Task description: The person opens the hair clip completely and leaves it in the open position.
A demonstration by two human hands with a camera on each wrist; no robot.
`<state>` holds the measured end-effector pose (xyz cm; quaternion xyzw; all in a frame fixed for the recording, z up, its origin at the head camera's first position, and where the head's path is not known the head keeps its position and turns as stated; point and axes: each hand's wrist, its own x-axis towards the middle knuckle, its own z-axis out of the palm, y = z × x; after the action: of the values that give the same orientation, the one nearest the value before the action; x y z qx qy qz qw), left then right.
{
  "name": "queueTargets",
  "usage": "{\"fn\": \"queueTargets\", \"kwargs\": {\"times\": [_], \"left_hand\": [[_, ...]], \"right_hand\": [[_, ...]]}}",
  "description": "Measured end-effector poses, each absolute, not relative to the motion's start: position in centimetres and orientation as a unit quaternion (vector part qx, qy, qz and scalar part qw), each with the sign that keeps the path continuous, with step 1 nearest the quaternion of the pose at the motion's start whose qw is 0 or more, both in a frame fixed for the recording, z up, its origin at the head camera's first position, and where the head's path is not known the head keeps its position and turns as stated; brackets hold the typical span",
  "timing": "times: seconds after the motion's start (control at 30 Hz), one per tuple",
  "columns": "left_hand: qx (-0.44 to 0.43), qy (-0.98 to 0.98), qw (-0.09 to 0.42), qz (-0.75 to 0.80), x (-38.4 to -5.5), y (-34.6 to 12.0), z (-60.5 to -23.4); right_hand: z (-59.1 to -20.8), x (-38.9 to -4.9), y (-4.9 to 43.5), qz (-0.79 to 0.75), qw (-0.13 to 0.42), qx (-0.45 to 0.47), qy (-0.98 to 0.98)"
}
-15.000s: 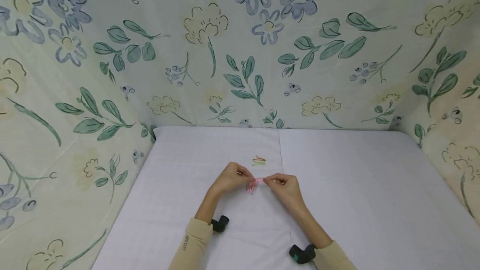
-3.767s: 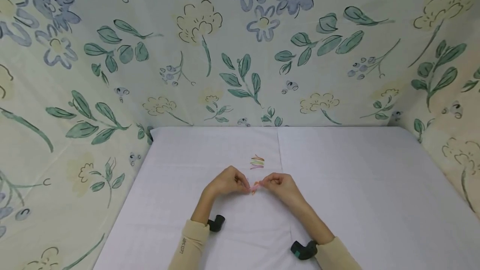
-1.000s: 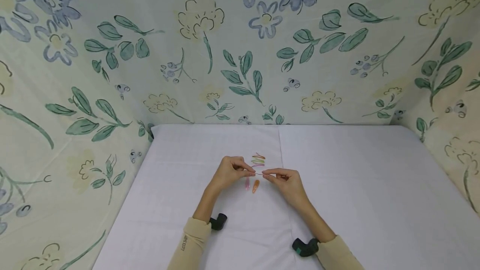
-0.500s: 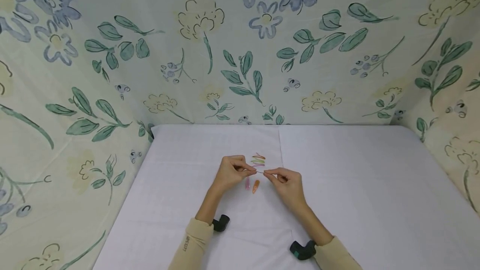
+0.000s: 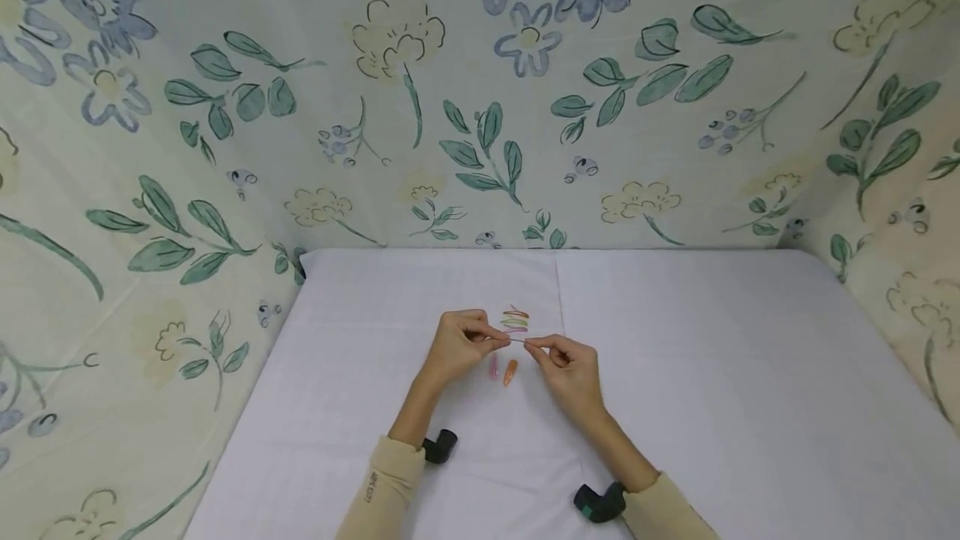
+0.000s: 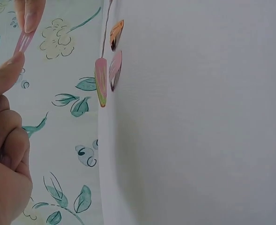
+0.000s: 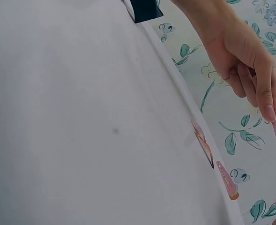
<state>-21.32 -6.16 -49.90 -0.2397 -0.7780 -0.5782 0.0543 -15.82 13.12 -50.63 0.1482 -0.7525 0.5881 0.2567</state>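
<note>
In the head view my left hand [image 5: 465,346] and right hand [image 5: 572,369] meet over the white table. Thumb and finger of each pinch opposite ends of a small pink snap hair clip [image 6: 23,42], seen edge-on from the head and held above the cloth. Below the hands lie a loose pink hair clip [image 5: 493,367] and an orange hair clip [image 5: 511,372], side by side. Just beyond the fingers sits a row of clips: an orange-red clip [image 5: 516,314], a green clip [image 5: 515,322] and a pink clip [image 5: 515,330]. Fingertips cover both ends of the held clip.
White cloth [image 5: 712,373] covers the table, with a fold line running front to back near the middle. A flowered curtain [image 5: 300,107] hangs behind and at the sides. Dark wrist devices, one on the left [image 5: 441,446] and one on the right [image 5: 600,503], stick out inward.
Since the oldest frame a pink clip has joined the orange-red and green row. The orange and loose pink clips came to lie below the hands. Over the last second the pinch barely shifts.
</note>
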Motion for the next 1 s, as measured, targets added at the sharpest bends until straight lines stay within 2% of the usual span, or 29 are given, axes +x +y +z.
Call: {"fn": "queueTargets", "kwargs": {"times": [0.27,0.63,1.0], "left_hand": [[-0.242,-0.777,0.031,-0.581,-21.4,-6.5,-50.1],[-0.230,-0.794,0.015,-0.563,-21.5,-6.8,-50.2],[-0.232,-0.794,-0.027,-0.561,-21.7,-7.3,-49.8]], "right_hand": [[-53.0,-16.9,14.1,0.590,0.220,0.149,-0.762],[-53.6,-17.2,14.6,0.598,0.199,0.158,-0.760],[-53.3,-17.1,14.2,0.592,0.206,0.135,-0.768]]}}
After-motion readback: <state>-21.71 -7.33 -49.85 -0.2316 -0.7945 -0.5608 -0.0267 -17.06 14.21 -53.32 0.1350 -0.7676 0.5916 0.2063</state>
